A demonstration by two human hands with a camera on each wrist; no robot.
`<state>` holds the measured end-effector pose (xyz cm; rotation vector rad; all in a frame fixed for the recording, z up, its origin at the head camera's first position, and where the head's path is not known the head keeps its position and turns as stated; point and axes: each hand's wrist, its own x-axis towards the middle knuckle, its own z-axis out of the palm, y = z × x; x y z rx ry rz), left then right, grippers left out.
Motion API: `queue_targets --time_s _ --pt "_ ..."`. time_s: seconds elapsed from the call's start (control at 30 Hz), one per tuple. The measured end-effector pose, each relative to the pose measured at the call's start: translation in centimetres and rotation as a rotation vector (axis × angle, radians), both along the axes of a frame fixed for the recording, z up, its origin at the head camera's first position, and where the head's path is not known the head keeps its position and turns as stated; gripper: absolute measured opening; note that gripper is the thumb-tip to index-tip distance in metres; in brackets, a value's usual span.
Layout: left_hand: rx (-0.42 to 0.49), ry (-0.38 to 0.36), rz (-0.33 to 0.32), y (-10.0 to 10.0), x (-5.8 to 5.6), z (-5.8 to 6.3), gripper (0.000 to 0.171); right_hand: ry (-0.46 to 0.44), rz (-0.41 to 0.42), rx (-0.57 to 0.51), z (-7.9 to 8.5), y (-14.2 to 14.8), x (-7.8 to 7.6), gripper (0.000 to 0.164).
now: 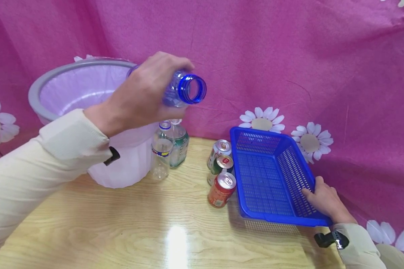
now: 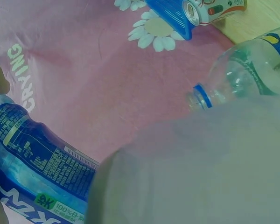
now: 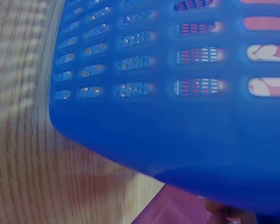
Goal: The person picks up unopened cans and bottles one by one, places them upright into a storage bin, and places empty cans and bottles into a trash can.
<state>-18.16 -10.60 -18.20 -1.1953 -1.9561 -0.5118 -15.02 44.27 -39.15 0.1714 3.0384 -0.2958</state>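
Observation:
My left hand (image 1: 139, 95) grips a clear blue plastic bottle (image 1: 175, 91) lying nearly sideways in the air, its uncapped mouth toward the right. In the left wrist view the bottle (image 2: 44, 154) shows a dark blue printed label. Hand and bottle are in front of and above the right rim of a tall bin (image 1: 37, 93) with a grey rim and pale liner. At the right, my right hand (image 1: 328, 200) holds the right wall of a blue perforated basket (image 1: 264, 179), thumb inside. The basket is bare inside and slightly tilted. Its wall (image 3: 144, 135) fills most of the right wrist view.
Two clear bottles stand right of the bin: one with a blue neck ring (image 1: 161, 164), another with a green label (image 1: 180, 145) behind it. A white can (image 1: 217, 151), a green can (image 1: 215, 172) and a red can (image 1: 219, 194) line the basket's left side. A pink curtain (image 1: 239, 67) hangs behind.

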Motion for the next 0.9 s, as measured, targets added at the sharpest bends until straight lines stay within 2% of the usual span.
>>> queue_targets --time_s 0.23,0.6,0.9 --pt "0.005 -0.014 0.048 -1.2 -0.2 -0.5 0.062 -0.021 -0.016 -0.009 0.1 0.0 0.3 0.059" --pt "0.011 -0.022 0.1 -3.4 -0.3 -1.7 0.06 -0.008 0.004 -0.017 0.4 -0.2 0.4 0.054" --pt "0.073 -0.062 0.148 -4.6 -0.3 -2.3 0.063 -0.02 0.002 -0.012 0.4 -0.1 0.4 0.056"
